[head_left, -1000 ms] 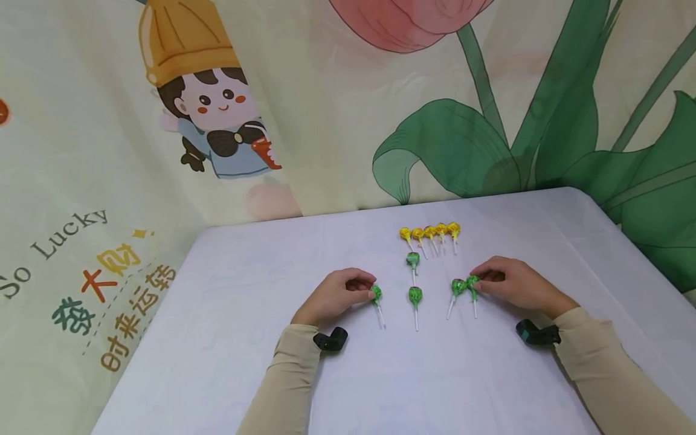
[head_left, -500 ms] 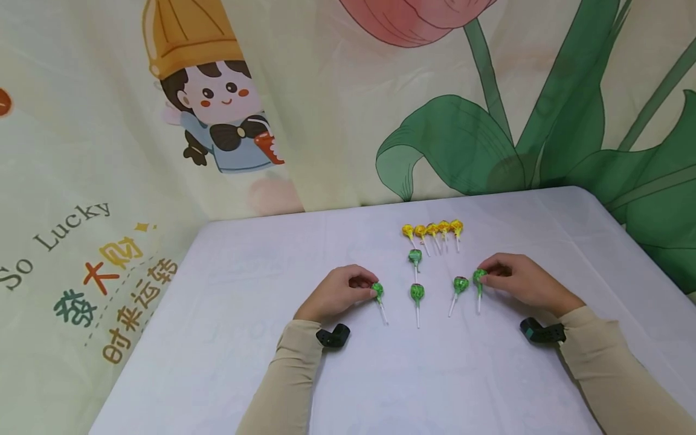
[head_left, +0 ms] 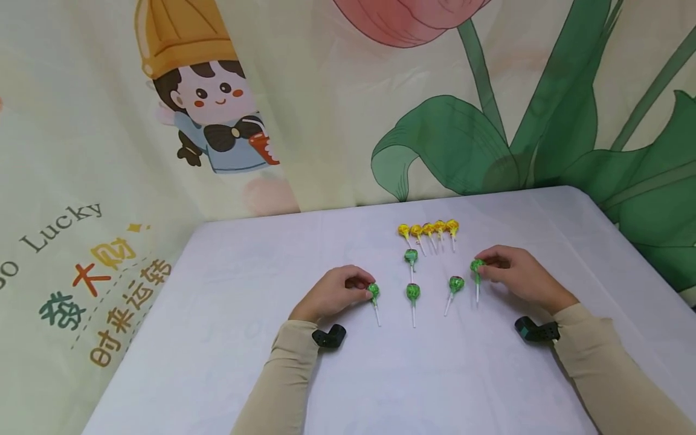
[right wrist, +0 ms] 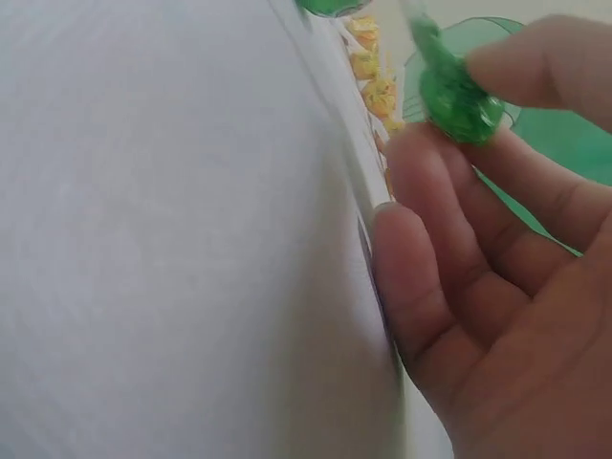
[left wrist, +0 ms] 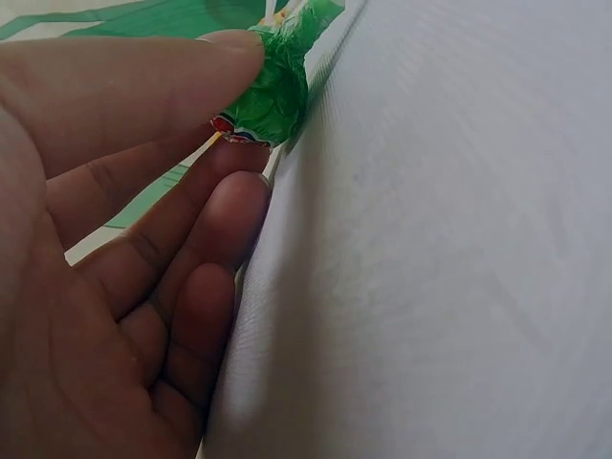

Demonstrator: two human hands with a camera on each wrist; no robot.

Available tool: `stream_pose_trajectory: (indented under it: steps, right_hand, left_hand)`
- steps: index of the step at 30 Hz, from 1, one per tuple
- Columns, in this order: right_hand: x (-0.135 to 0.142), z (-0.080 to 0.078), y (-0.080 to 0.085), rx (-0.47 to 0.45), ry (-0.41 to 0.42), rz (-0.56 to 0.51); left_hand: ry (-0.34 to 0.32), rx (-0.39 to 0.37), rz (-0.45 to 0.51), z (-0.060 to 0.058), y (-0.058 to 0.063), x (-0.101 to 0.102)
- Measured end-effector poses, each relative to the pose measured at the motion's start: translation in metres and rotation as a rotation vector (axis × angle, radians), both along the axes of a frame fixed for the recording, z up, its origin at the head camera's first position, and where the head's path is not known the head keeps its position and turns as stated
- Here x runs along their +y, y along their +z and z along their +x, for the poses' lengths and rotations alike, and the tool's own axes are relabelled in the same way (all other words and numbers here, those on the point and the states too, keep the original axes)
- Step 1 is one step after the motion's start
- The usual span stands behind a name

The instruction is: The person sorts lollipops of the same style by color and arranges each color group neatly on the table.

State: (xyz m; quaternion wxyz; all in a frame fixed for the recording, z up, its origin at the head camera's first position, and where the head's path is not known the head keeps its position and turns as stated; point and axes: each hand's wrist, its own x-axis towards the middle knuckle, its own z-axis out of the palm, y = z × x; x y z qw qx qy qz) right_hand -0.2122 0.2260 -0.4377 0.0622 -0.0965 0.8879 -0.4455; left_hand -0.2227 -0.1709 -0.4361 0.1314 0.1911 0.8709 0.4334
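My left hand [head_left: 336, 293] pinches the head of a green lollipop [left wrist: 275, 91] between thumb and fingers; its white stick points toward me, and the wrapper is close to the tabletop. On the right, my right hand [head_left: 522, 277] pinches another green lollipop [right wrist: 461, 103] by its head, which looks lifted off the cloth in the right wrist view. Between the hands lie a green lollipop [head_left: 413, 292], one behind it [head_left: 410, 257], and a tilted one [head_left: 456, 284] nearer the right hand.
Several yellow lollipops [head_left: 428, 229] lie side by side in a row farther back. A white cloth covers the table [head_left: 261, 260]. Behind its far edge hangs a printed backdrop [head_left: 326, 121] with a cartoon figure and a tulip.
My right hand has drawn its green lollipop away from the tilted one, which it had been touching, to the right and slightly back. The left hand stays nearly in place.
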Motion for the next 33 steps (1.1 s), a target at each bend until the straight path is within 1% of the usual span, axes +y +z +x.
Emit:
stream_pose_trajectory:
  steps: [4, 11, 16, 22, 29, 33]
  right_hand:
    - [-0.002, -0.003, 0.004, -0.011, -0.005, -0.028]
    - [-0.004, -0.008, 0.01, -0.012, -0.001, -0.04]
    - [-0.008, -0.013, 0.015, -0.018, -0.008, -0.063]
    - [-0.016, -0.022, 0.019, -0.046, -0.011, -0.118]
    - [-0.027, -0.032, 0.018, -0.125, 0.025, -0.216]
    - [-0.032, -0.035, 0.017, -0.137, 0.029, -0.223]
  left_hand:
    - [0.015, -0.006, -0.007, 0.002, -0.001, -0.001]
    - [-0.012, 0.01, 0.008, 0.001, -0.001, 0.001]
    - [-0.011, 0.012, 0.006, -0.001, -0.002, 0.001]
    - [-0.007, 0.022, 0.008, -0.001, -0.002, -0.001]
    - [-0.005, 0.024, 0.009, 0.0, -0.002, -0.001]
    - [-0.009, 0.031, 0.015, -0.001, -0.003, -0.001]
